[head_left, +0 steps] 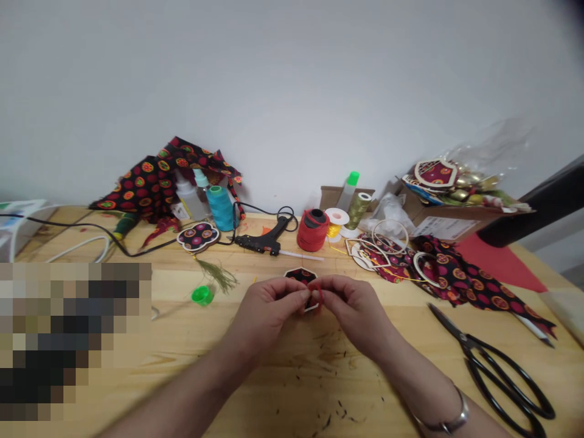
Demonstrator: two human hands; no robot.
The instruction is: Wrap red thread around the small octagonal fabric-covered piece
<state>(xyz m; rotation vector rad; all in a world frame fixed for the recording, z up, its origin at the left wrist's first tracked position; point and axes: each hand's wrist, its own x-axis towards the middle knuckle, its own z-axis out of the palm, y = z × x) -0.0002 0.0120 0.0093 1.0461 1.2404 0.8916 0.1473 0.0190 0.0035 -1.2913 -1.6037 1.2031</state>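
My left hand point(276, 304) and my right hand point(349, 307) meet at the middle of the table, thumbs and forefingers pinched together. Between the fingertips runs a red thread point(320, 296), looped at the right thumb. Just behind and under the fingers is a small ornament point(300, 273) with a pale rim and dark patterned cloth; the fingers hide much of it. Whether it rests on the table or hangs from the thread I cannot tell. A silver bangle point(449, 420) circles my right wrist.
Black scissors point(463, 337) lie at the right. Behind my hands are a black glue gun point(264, 237), a red thread spool point(312, 231) and a teal thread cone point(222, 208). A green cap point(202, 295) and a tasselled ornament point(198, 237) are at left. A cardboard box point(449, 222) stands back right.
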